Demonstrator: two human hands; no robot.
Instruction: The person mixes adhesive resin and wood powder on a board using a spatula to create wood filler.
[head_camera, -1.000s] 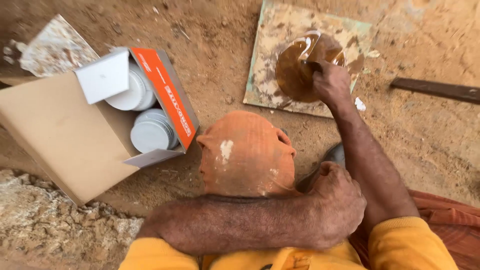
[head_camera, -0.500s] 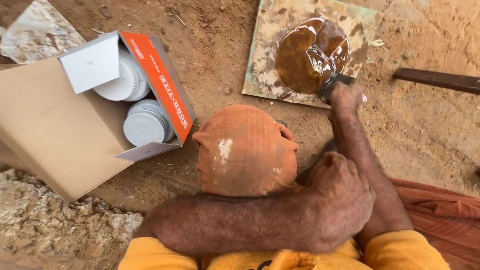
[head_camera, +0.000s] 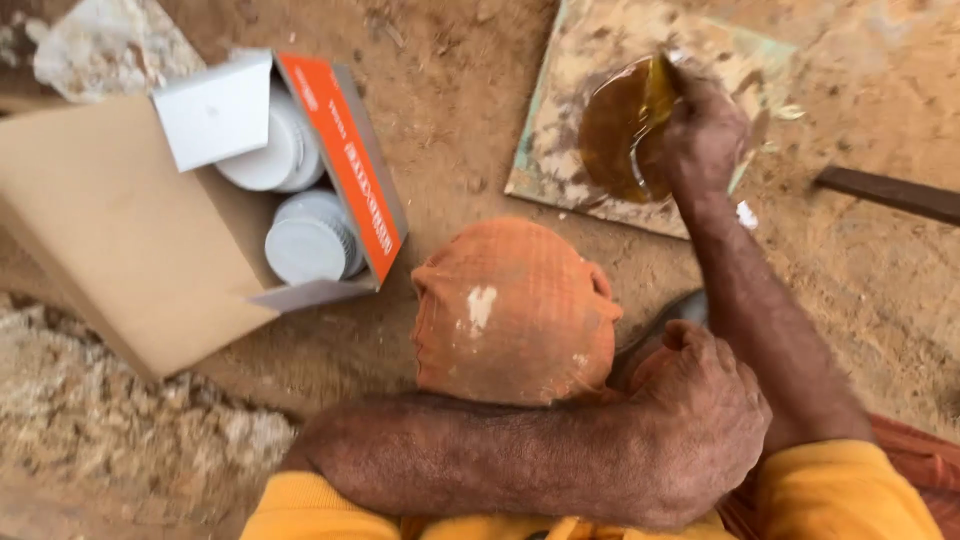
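Observation:
My right hand reaches out over a stained flat board lying on the dirt. Its fingers are closed on a small spreading tool, mostly hidden, which sits in a glossy brown patch of paste. My left forearm crosses in front of my body. My left hand is a closed fist resting against the right side of a rounded lump covered in orange mesh cloth. What the fist grips is hidden. A dark grey object shows just above it.
An open cardboard box with an orange side lies at the left, holding white round lidded containers. A dark bar lies at the right edge. Pale rubble fills the lower left. An orange cloth lies at the lower right.
My right hand has moved from the near right edge of the brown paste up and farther away across it. My left fist and forearm have stayed by the orange lump.

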